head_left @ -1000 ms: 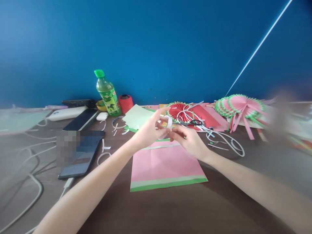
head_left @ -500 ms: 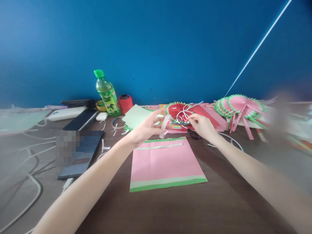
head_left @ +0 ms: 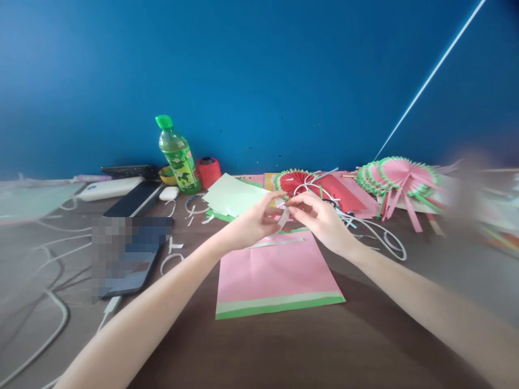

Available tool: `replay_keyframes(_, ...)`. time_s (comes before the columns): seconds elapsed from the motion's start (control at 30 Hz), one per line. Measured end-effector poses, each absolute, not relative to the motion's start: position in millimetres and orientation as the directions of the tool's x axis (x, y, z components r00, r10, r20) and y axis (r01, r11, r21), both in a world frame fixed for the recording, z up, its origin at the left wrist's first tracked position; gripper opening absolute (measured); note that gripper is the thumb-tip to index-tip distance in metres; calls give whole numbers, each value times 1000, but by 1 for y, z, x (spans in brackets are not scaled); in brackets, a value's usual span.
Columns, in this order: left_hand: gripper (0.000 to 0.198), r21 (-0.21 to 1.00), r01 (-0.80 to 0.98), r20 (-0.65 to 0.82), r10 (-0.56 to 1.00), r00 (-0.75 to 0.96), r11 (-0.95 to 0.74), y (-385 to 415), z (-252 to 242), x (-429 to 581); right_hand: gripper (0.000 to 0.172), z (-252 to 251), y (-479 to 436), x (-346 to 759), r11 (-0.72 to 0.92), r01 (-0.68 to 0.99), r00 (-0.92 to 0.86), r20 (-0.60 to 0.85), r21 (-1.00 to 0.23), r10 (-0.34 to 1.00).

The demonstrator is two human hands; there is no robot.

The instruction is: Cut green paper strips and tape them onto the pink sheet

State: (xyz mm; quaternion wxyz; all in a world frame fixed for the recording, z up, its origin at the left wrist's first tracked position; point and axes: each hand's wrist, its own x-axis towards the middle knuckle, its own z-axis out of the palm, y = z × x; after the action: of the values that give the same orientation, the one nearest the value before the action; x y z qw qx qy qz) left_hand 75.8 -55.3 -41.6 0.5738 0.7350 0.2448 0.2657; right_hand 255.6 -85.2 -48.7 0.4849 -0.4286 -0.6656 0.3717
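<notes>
Over the far edge of a pink paper sheet (head_left: 279, 270) with green and pale bands, my two hands meet fingertip to fingertip. A short, pale, translucent strip that looks like tape (head_left: 283, 218) hangs between them. My left hand (head_left: 255, 221) is closed, with thumb and fingers pinching the strip from the left. From the right, my right hand (head_left: 318, 219) pinches its upper part; the exact grip is partly hidden by the fingers. A thin whitish strip lies along the sheet's far side, partly under my left hand.
Behind are a pleated red paper fan (head_left: 294, 181), red paper (head_left: 344, 192) and pale green sheets (head_left: 233, 192). Pink pleated fans (head_left: 405, 175) and a white cable (head_left: 389, 237) lie right. Leftward stand a green bottle (head_left: 178, 156) and red thread spool (head_left: 209, 173), near a tablet (head_left: 138, 270).
My right hand has moved left from the white cord by the red fan to the strip at my left hand. The left hand has shifted slightly right, its fingers closing in.
</notes>
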Motion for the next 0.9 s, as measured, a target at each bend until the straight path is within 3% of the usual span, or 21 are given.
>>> replay_keyframes(0.2,53,982,52,87,679,729,-182,-54,-43,77,22,-57,-79,257,282,184,-99,268,-941,958)
replay_keyframes(0.37,53,985,94,33,688,725,-146,-57,-43,79,19,-57,-78,259,290,238,-113,270,-927,956)
replay_keyframes(0.53,33,927,302,-64,699,712,-223,-56,-39,75,18,-53,-81,261,367,238,-77,359,-899,930)
replay_keyframes(0.7,29,908,298,-63,608,792,-295,-52,-39,72,19,-50,-84,259,361,152,-70,354,-920,933)
replay_keyframes(0.9,31,897,307,-59,602,796,-318,-51,-40,72,19,-46,-86,258,366,76,-92,359,-928,929)
